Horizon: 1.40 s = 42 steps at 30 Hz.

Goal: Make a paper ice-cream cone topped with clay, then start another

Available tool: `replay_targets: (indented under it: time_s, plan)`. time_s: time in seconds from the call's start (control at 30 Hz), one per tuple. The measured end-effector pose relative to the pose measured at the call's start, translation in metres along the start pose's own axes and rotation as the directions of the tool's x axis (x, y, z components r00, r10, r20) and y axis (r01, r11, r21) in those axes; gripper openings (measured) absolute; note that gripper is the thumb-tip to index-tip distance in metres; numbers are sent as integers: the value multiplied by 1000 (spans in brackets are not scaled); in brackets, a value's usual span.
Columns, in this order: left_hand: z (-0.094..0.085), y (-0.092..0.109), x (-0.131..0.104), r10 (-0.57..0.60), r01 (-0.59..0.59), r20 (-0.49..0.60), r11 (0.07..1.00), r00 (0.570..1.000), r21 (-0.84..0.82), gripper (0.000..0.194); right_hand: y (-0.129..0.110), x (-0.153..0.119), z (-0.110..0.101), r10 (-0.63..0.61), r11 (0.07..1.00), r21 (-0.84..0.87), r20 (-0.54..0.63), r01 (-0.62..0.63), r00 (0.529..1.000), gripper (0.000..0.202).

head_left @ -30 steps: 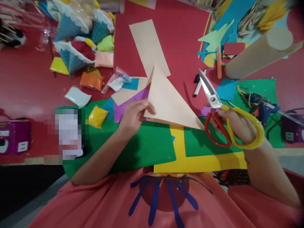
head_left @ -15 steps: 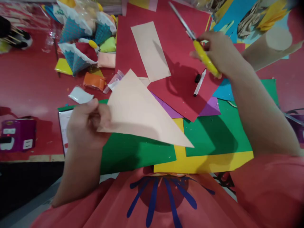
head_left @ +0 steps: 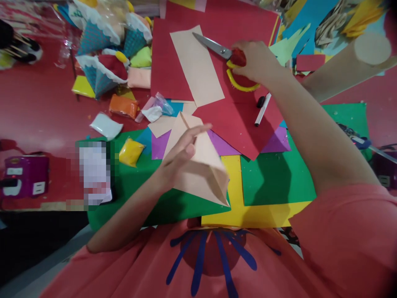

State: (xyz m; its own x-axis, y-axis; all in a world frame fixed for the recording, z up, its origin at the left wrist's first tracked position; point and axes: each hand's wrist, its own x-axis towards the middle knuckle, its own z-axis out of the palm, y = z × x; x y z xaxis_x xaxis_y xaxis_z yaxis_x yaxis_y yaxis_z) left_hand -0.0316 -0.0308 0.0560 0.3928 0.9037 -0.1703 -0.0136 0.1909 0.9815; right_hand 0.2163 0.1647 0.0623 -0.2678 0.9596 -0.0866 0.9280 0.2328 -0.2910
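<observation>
My left hand lies on a curled piece of peach paper, its fingers stretched out over the upper part. The paper rests above the green sheets near the table's front edge. My right hand is closed around the handles of yellow-handled scissors. Their blades point left, over a peach paper strip on the red sheets. A white marker and its black cap lie just below my right hand.
Blue cone shapes with white trim stand at the back left, near small coloured packets. A phone and a purple socket box are at the left. A peach paper roll lies at the right.
The scissors have swung down and left with my right hand. My left hand has moved right and opened from its grip on the paper's edge; the peach paper has turned and curled.
</observation>
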Motion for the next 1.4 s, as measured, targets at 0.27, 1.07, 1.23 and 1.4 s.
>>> replay_targets:
  time_s: [0.27,1.07,1.23,1.4]
  plan:
    - [5,-39,6,186,-391,349,570,918,723,40,-34,-75,-10,-46,985,154,-235,84,971,34]
    - [50,-54,14,16,-533,533,48,846,845,65,3,-236,75,-325,944,-63,-13,324,946,55]
    - [56,-53,8,12,-464,465,66,885,883,65,-3,-240,74,-281,958,-68,-29,278,959,56]
    - [67,-54,1,44,-362,360,66,932,930,65,-13,-245,74,-257,965,-58,-56,254,965,60]
